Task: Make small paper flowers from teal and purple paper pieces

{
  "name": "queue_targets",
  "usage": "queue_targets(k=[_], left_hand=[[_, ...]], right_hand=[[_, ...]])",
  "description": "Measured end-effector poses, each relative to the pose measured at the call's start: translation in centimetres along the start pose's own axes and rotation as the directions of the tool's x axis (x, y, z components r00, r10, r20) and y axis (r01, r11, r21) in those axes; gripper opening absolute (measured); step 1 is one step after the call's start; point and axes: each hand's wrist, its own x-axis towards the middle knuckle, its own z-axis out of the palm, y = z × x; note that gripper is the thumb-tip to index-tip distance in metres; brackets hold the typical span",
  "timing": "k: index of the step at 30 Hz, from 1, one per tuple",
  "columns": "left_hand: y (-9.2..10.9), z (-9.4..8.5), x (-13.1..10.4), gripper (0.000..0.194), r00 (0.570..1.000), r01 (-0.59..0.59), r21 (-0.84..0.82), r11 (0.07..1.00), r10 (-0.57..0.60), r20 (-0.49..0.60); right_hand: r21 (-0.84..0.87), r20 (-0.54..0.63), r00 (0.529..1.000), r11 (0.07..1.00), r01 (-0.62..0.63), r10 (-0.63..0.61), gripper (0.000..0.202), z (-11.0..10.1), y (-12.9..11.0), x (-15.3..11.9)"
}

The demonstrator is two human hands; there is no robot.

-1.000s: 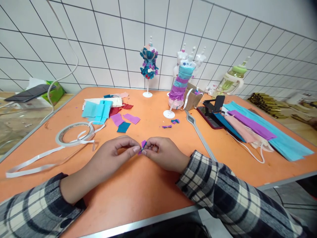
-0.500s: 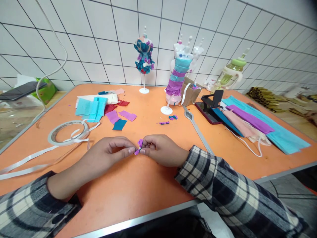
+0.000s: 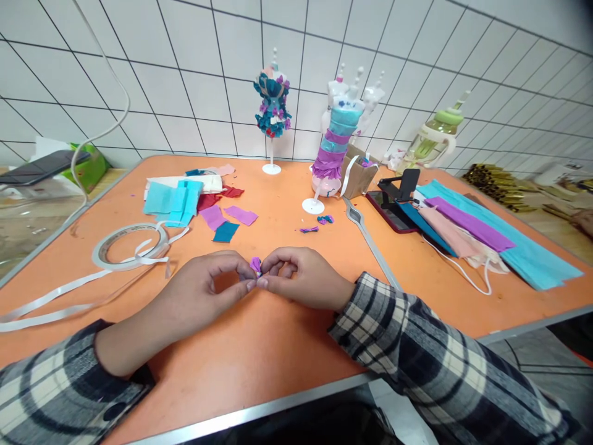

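Between the fingertips of both hands is a small purple crepe-paper bow (image 3: 256, 264), its lower part hidden by the thumbs. My left hand (image 3: 208, 281) pinches it from the left, and my right hand (image 3: 301, 278) pinches it from the right, the two thumb tips meeting. Beyond the hands lie a small purple twisted paper piece (image 3: 309, 230) and a teal-and-purple bow (image 3: 325, 219). Purple paper pieces (image 3: 241, 215) and a teal paper square (image 3: 226, 232) rest further left on the orange table (image 3: 241, 364).
A roll of white tape (image 3: 104, 247) trails strips on the left, near folded light-blue paper (image 3: 160, 198). Dressed mannequin stands (image 3: 273, 114) (image 3: 340, 133) rise at the back beside a brown box (image 3: 359, 176). On the right are a phone (image 3: 389, 213), coloured paper sheets (image 3: 523, 247) and a bottle (image 3: 430, 142).
The fingers have shifted around the bow: the thumb tips have come together and now cover its lower half. The view has moved slightly.
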Motion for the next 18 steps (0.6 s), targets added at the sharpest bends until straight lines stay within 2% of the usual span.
queue_targets(k=[2,5,7,10,12,15,18], left_hand=[[0.22,-0.11,-0.05,0.025,1.000,-0.010,0.003,1.000,0.010,0.007],[0.16,-0.16,-0.05,0.023,0.999,-0.004,-0.035,0.999,0.005,0.043],[-0.07,-0.09,-0.01,0.022,0.997,0.015,-0.064,0.998,-0.010,0.082],[-0.34,0.09,0.04,0.025,0.993,0.051,-0.129,0.990,-0.037,0.108],[-0.32,0.16,0.05,0.027,0.995,0.061,-0.172,0.983,-0.047,0.085],[-0.18,0.12,0.05,0.026,0.998,0.053,-0.150,0.987,-0.051,0.023],[-0.24,0.01,0.11,0.026,0.998,0.054,-0.134,0.990,-0.057,-0.018]], right_hand=[[-0.007,-0.007,1.000,1.000,0.006,-0.006,0.008,-0.03,0.15,0.17],[-0.030,0.047,0.999,1.000,0.005,-0.004,0.009,-0.24,0.34,0.39],[-0.054,0.081,0.996,0.998,0.041,-0.036,0.009,-0.37,0.44,0.41],[-0.135,0.062,0.991,0.983,0.124,-0.116,0.005,-0.32,0.50,0.18],[-0.214,0.019,0.985,0.962,0.172,-0.172,0.005,-0.11,0.45,-0.05],[-0.351,-0.041,0.960,0.903,0.247,-0.278,0.005,0.27,0.33,-0.37],[-0.389,-0.078,0.928,0.868,0.309,-0.365,0.007,0.42,0.22,-0.47]])
